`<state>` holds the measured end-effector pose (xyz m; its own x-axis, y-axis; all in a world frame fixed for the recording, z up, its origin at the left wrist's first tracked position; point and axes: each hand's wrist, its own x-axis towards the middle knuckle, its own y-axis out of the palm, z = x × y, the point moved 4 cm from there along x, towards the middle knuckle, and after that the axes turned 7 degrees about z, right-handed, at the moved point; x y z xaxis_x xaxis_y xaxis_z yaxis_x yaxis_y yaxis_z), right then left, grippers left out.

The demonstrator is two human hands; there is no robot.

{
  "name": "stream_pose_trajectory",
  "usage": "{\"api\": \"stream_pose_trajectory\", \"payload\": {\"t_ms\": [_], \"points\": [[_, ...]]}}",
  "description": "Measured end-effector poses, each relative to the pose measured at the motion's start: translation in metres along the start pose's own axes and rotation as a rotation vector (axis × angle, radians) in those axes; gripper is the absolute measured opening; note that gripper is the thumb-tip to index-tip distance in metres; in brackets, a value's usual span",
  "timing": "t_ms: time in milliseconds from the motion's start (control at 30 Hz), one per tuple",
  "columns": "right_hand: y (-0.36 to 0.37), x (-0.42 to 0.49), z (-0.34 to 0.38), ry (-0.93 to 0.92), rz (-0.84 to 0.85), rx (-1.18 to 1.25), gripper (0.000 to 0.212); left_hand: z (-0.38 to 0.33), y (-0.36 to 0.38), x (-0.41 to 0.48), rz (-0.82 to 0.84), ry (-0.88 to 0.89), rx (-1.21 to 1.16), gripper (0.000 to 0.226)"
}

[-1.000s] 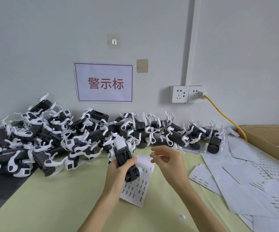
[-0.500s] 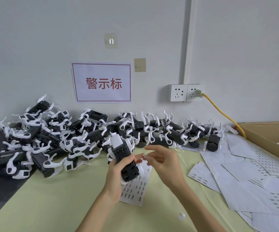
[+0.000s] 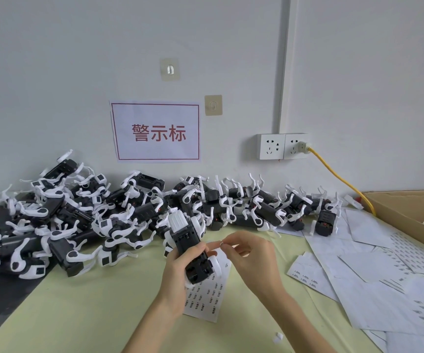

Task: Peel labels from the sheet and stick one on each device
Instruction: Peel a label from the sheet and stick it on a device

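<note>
Black-and-white device (image 3: 192,247) held above the table, tilted, white end up and away. Left hand (image 3: 180,276) wraps it from the left, thumb across its black face, forearm rising from bottom centre. Right hand (image 3: 250,258) just beside it, thumb and forefinger pinched on a tiny label (image 3: 221,242) near the device's right edge, other fingers loosely curled. Label sheet (image 3: 207,298) flat on the pale green table (image 3: 83,309) under both hands; its print too small to read. Pile of devices (image 3: 83,212) along the wall. Spent sheets (image 3: 373,271) at right, cardboard box (image 3: 409,207) beyond. Wall sign (image 3: 156,132) reads 警示标 in red.
</note>
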<state>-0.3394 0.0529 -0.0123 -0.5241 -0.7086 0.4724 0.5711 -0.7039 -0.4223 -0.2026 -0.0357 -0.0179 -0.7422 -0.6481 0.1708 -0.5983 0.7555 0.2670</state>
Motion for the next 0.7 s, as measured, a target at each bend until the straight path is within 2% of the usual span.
{"api": "stream_pose_trajectory", "payload": {"t_ms": [233,367,567,633,667,700], "points": [[0.005,-0.001,-0.003,-0.009,0.01,-0.104,0.024,0.005,-0.004,0.004,0.001,0.026,0.115,0.024],[0.005,-0.002,-0.003,-0.003,-0.016,-0.081,0.022,0.011,-0.004,0.007,0.001,0.013,0.154,0.052],[0.0,-0.008,0.01,-0.121,-0.124,0.028,0.027,0.012,-0.009,0.011,-0.086,0.052,0.092,0.066],[-0.001,-0.008,0.018,-0.195,-0.079,0.052,0.014,0.011,-0.012,0.012,-0.104,0.06,0.064,0.069],[0.001,-0.008,0.02,-0.209,-0.016,0.062,0.017,0.011,-0.014,0.013,-0.115,0.048,0.036,0.074],[0.005,-0.009,0.021,-0.209,0.066,0.068,0.033,0.011,-0.015,0.013,-0.121,0.028,0.006,0.08]]}}
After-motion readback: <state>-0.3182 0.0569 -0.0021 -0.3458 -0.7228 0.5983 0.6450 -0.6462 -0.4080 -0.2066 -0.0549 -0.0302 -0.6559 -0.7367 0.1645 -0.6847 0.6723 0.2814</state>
